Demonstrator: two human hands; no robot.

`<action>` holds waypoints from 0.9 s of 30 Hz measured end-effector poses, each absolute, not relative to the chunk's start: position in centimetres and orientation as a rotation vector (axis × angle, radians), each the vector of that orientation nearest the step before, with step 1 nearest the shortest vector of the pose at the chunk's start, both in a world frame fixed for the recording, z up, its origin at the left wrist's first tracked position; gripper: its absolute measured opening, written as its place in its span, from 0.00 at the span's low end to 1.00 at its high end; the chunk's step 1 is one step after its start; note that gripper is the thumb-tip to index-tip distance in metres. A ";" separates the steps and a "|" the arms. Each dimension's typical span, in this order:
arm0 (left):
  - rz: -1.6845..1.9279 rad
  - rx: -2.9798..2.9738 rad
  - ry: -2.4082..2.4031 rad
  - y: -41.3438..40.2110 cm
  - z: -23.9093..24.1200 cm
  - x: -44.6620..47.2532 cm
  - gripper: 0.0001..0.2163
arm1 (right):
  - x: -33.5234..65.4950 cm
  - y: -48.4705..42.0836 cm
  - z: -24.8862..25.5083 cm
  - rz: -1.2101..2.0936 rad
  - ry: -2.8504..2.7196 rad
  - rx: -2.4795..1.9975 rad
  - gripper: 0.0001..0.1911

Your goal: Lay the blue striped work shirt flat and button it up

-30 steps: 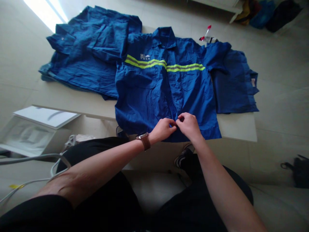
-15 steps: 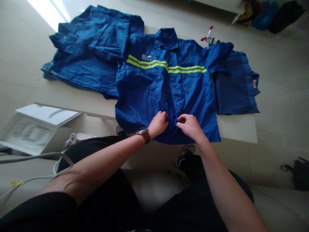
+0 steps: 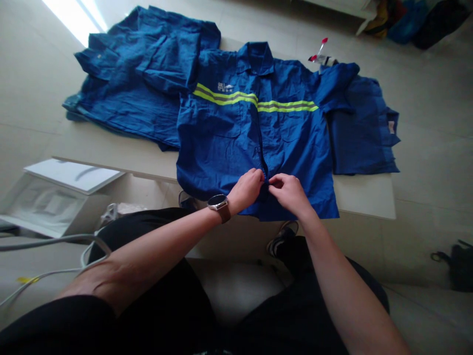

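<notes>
A blue work shirt (image 3: 236, 143) with a yellow-green reflective stripe across the chest lies front-up on the white table (image 3: 111, 153), its hem hanging over the near edge. My left hand (image 3: 248, 188), a brown-strapped watch on its wrist, pinches the left side of the shirt's front placket near the hem. My right hand (image 3: 290, 191) pinches the right side of the same placket, fingers curled. The two hands almost touch over the button line.
A rumpled pile of blue garments (image 3: 136, 74) lies at the table's back left, and another blue garment (image 3: 364, 128) at the right. A small red-and-white object (image 3: 320, 55) sits behind the shirt. A white box (image 3: 55, 195) and cables are on the floor at left, a dark bag (image 3: 456, 264) at right.
Both hands have shifted a little up the placket from the hem and have come together again after parting slightly half a second ago.
</notes>
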State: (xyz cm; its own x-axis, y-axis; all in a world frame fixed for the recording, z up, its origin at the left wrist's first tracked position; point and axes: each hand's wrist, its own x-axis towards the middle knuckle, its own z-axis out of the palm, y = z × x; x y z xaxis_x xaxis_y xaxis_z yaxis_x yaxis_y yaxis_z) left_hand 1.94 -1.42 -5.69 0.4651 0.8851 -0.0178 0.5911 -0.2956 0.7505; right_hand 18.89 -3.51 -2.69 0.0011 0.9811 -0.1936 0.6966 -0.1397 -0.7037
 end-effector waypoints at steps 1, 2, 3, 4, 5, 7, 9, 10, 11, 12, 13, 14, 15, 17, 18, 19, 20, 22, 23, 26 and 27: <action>0.545 2.005 1.218 -1.4 -5.7 2.0 0.07 | 18.8 -3.5 -2.7 0.922 -1.725 -1.863 0.08; 0.557 1.998 1.211 -1.4 -5.7 2.0 0.07 | 18.8 -3.5 -2.7 0.910 -1.726 -1.847 0.08; 0.572 1.989 1.206 -1.4 -5.7 2.0 0.07 | 18.7 -3.5 -2.7 0.901 -1.728 -1.829 0.08; 0.589 1.975 1.206 -1.4 -5.7 2.0 0.07 | 18.6 -3.5 -2.7 0.896 -1.731 -1.812 0.07; 0.609 1.956 1.208 -1.3 -5.7 2.1 0.07 | 18.6 -3.5 -2.7 0.892 -1.733 -1.798 0.07; 0.652 1.898 1.215 -1.2 -5.7 2.1 0.06 | 18.6 -3.4 -2.7 0.889 -1.732 -1.777 0.06; 0.690 1.826 1.212 -1.1 -5.8 2.2 0.07 | 18.7 -3.4 -2.9 0.890 -1.727 -1.758 0.06; 0.704 1.791 1.203 -1.1 -5.8 2.2 0.07 | 18.8 -3.4 -3.0 0.892 -1.726 -1.748 0.07; 0.715 1.756 1.192 -1.1 -5.8 2.2 0.07 | 18.8 -3.4 -3.1 0.898 -1.726 -1.740 0.08; 0.727 1.719 1.182 -1.1 -5.9 2.3 0.07 | 18.9 -3.4 -3.2 0.909 -1.726 -1.735 0.08; 0.740 1.682 1.173 -1.1 -5.9 2.3 0.08 | 19.0 -3.4 -3.3 0.923 -1.724 -1.732 0.09; 0.754 1.645 1.165 -1.1 -6.0 2.3 0.09 | 19.0 -3.4 -3.4 0.938 -1.721 -1.731 0.10; 0.771 1.610 1.157 -1.1 -6.0 2.3 0.11 | 19.0 -3.5 -3.4 0.951 -1.716 -1.732 0.10; 0.803 1.560 1.139 -1.2 -6.0 2.3 0.16 | 18.9 -3.5 -3.3 0.961 -1.708 -1.734 0.10; 0.812 1.548 1.128 -1.2 -5.9 2.3 0.17 | 18.9 -3.5 -3.2 0.956 -1.709 -1.733 0.09; 0.817 1.544 1.118 -1.3 -5.9 2.3 0.18 | 18.8 -3.6 -3.1 0.944 -1.712 -1.734 0.08; 0.822 1.546 1.107 -1.3 -5.8 2.3 0.18 | 18.7 -3.6 -3.0 0.927 -1.719 -1.736 0.07; 0.832 1.567 1.085 -1.2 -5.6 2.3 0.18 | 18.6 -3.5 -2.8 0.883 -1.739 -1.746 0.06; 0.841 1.581 1.073 -1.2 -5.5 2.3 0.17 | 18.6 -3.5 -2.7 0.859 -1.752 -1.754 0.05; 0.873 1.609 1.044 -1.2 -5.4 2.3 0.16 | 18.7 -3.5 -2.5 0.801 -1.800 -1.769 0.05; 0.879 1.615 1.039 -1.2 -5.3 2.3 0.16 | 18.7 -3.5 -2.5 0.794 -1.814 -1.761 0.05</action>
State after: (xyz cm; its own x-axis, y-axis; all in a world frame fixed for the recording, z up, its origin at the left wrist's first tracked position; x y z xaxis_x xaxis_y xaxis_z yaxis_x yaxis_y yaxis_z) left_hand 2.29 -1.16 -5.31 0.3713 0.9265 0.0606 0.2134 -0.1487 0.9656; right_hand 18.71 -3.51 -2.49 -0.0505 0.9974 -0.0517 0.7147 -0.0001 -0.6994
